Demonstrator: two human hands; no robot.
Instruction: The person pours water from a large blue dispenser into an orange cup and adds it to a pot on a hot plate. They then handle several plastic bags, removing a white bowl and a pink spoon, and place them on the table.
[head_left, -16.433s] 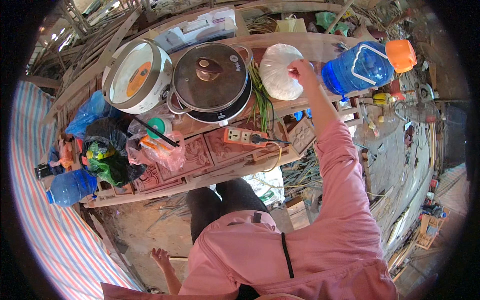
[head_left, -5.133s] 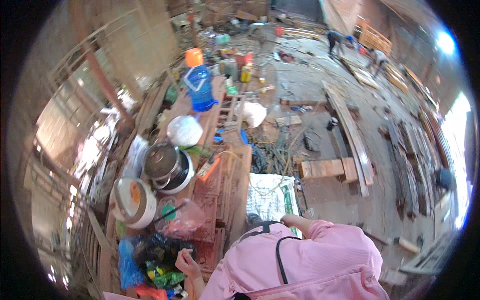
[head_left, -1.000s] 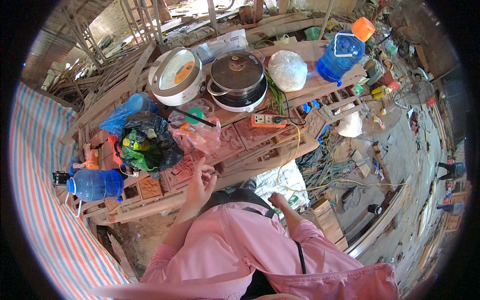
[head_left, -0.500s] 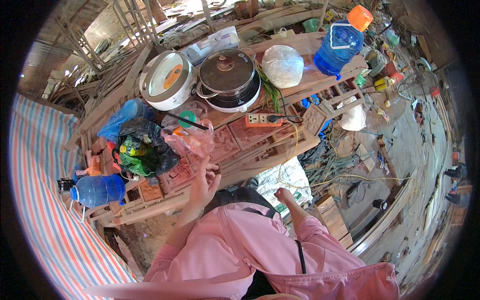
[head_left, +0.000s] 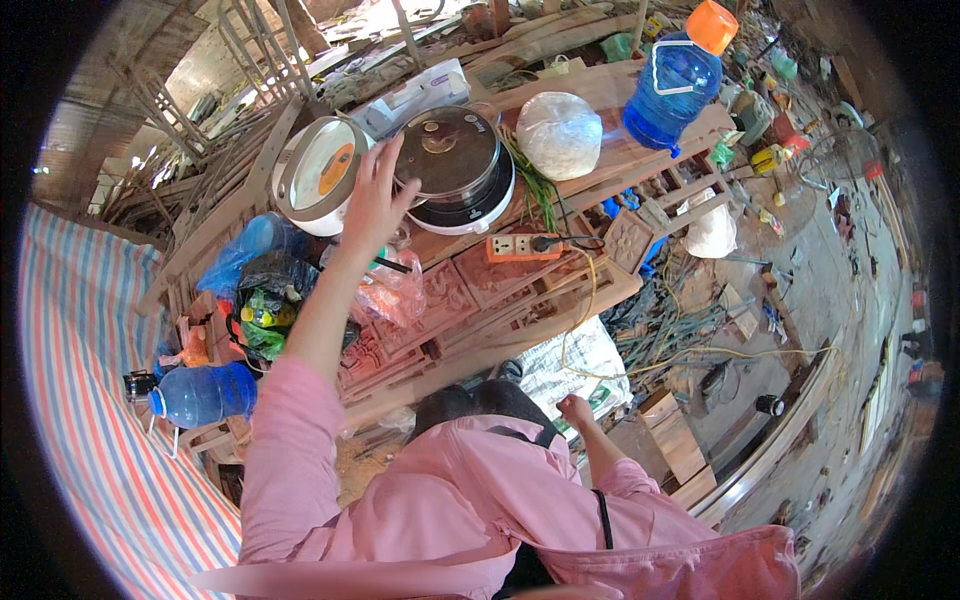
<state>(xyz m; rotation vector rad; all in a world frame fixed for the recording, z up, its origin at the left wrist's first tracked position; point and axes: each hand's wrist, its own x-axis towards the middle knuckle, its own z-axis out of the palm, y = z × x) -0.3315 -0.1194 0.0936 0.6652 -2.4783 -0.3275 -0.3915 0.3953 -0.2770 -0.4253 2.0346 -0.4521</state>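
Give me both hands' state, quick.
Left hand: open, fingers spread, reaching by the pot lid, holding nothing.
Right hand: loosely curled, apparently empty.

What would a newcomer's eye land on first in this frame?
Likely the left hand, fingers spread, reaching up between the white rice cooker and the dark lidded pot on the carved wooden bench. Next, the big blue water jug with an orange cap at the upper right.

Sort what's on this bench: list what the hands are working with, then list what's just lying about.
In hand:
- left hand, open, reaching between the two cookers
- white rice cooker
- pot with dark lid

Lying about:
- blue water jug
- white tied bag
- orange power strip
- lying blue bottle
- right hand, low, holding nothing
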